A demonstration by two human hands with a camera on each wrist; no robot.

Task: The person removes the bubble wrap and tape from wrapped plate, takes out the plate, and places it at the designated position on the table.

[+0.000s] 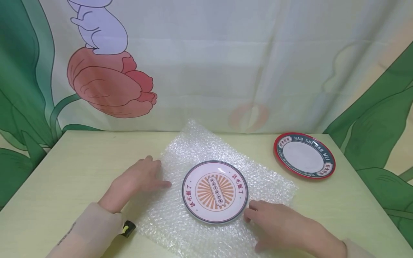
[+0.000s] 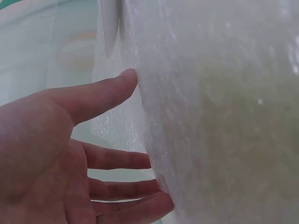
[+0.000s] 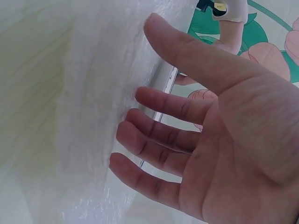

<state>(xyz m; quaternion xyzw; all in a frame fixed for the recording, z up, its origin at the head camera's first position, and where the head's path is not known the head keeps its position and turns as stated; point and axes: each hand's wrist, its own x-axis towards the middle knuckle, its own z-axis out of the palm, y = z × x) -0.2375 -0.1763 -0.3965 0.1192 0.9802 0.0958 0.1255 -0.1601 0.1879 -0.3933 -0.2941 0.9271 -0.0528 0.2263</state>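
Observation:
A white plate with an orange sunburst and red lettering lies face up on a sheet of bubble wrap. My left hand is at the left edge of the wrap, thumb pointing toward the plate, fingers spread with nothing between them. In the left wrist view, the fingertips of that hand are right at the wrap. My right hand is over the wrap at the plate's lower right, its fingertips close to the rim. The right wrist view shows its fingers slightly bent and holding nothing.
A second plate, with a red rim and a green lettered band, sits at the back right of the pale table. A printed curtain hangs behind the table's back edge. A black wrist device shows by the left sleeve.

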